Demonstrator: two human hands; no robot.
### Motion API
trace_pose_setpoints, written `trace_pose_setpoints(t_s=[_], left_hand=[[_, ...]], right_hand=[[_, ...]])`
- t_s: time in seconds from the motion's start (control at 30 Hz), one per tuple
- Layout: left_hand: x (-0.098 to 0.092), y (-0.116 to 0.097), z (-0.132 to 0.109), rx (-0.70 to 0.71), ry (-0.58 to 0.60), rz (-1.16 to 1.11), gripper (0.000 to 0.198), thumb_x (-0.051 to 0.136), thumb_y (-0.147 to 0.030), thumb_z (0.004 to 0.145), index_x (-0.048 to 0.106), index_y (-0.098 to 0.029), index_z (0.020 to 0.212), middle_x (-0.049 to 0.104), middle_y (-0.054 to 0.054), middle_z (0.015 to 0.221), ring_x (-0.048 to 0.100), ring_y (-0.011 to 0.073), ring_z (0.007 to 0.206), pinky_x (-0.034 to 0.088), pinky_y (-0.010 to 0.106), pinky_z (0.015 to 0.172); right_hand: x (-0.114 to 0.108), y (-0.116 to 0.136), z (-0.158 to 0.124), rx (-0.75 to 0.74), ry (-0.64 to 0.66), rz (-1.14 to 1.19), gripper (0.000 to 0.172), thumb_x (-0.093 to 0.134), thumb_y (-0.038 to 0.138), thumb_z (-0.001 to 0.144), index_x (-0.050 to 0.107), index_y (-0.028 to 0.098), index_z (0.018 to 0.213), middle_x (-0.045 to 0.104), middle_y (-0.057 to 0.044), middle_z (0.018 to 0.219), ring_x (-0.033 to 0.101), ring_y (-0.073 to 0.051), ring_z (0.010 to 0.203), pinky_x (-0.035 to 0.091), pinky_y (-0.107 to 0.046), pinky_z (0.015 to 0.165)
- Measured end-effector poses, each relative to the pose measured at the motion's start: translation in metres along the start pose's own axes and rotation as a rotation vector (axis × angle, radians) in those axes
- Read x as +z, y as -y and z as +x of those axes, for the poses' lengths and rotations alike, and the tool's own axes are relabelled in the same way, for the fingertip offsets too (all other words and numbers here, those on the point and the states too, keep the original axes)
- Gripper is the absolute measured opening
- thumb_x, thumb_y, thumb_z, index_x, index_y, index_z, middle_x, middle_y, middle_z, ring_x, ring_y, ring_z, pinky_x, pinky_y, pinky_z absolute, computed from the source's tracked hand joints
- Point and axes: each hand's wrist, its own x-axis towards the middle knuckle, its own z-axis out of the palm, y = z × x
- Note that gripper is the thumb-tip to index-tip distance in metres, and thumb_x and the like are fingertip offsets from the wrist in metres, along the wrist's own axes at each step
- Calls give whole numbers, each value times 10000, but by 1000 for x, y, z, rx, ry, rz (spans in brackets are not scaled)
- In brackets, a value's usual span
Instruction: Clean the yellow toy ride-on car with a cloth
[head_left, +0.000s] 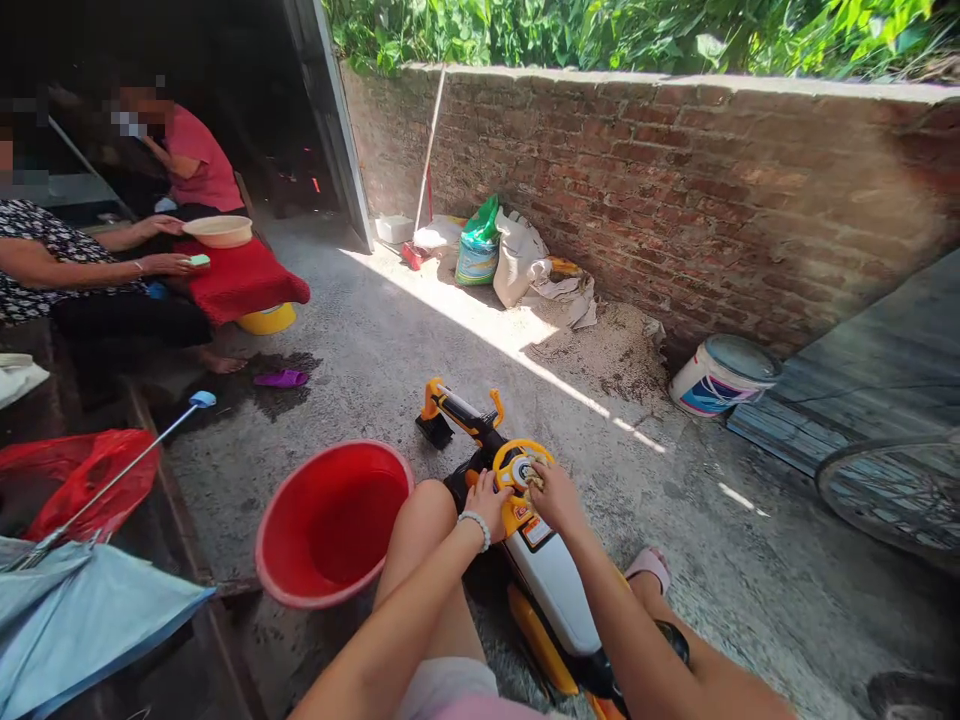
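A yellow, white and black ride-on toy excavator (559,580) stands between my legs, its digger arm (469,412) pointing ahead. My left hand (489,508), with a beaded bracelet at the wrist, grips the lower left of its yellow steering wheel (546,452). Bunched in my right hand (559,500) is a small patterned cloth (534,472), pressed on the hub of that wheel. My right fingertips are partly hidden by the cloth. Just left of the toy and my knee sits a large red basin (281,540).
At left are a folded light-blue umbrella (82,620), a red plastic bag (112,480) and a purple slipper (281,379). Two people sit farther back by a red-covered stool (247,275). Sacks (517,260), a paint bucket (724,375) and a bicycle wheel (900,490) line the brick wall.
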Motion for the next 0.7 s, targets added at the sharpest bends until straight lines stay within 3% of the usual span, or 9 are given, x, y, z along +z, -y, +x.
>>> trace_pose_setpoints(t_s=[0.1, 0.23, 0.47, 0.6, 0.7], left_hand=[[7, -2, -6, -14, -17, -4, 809, 684, -137, 787, 524, -276, 1568, 201, 129, 1779, 98, 377, 1666, 217, 572, 1321], [9, -1, -8, -16, 7, 8, 719, 639, -124, 811, 576, -254, 1516, 152, 98, 1800, 50, 361, 1674, 240, 599, 1315], [9, 7, -10, 79, -40, -53, 740, 671, -92, 729, 625, -256, 1449, 210, 93, 1787, 105, 364, 1669, 193, 577, 1341], [12, 13, -1, 83, -152, -440, 695, 630, -61, 702, 652, -223, 1378, 381, 115, 1718, 308, 311, 1620, 234, 496, 1347], [8, 16, 14, -95, -256, -970, 620, 557, -81, 780, 591, -196, 1389, 618, 146, 1508, 575, 242, 1434, 388, 462, 1270]], right_hand=[[4, 15, 20, -9, -6, -2, 605, 476, 301, 1005, 501, 233, 1606, 479, -137, 1653, 457, -300, 1471, 381, -475, 1189], [21, 22, 22, -23, 152, -84, 552, 541, 391, 991, 579, 299, 1533, 346, -79, 1743, 284, -351, 1574, 327, -581, 1201], [22, -8, -14, -164, 176, -155, 422, 589, 275, 938, 716, 237, 1339, 538, -116, 1575, 451, -333, 1406, 425, -460, 1109], [11, -5, -13, -100, 171, -184, 399, 575, 264, 954, 727, 221, 1321, 582, -133, 1511, 521, -315, 1317, 426, -426, 1105], [9, 19, 1, -70, 86, -172, 492, 554, 288, 986, 639, 236, 1467, 514, -134, 1595, 490, -322, 1370, 410, -434, 1126]])
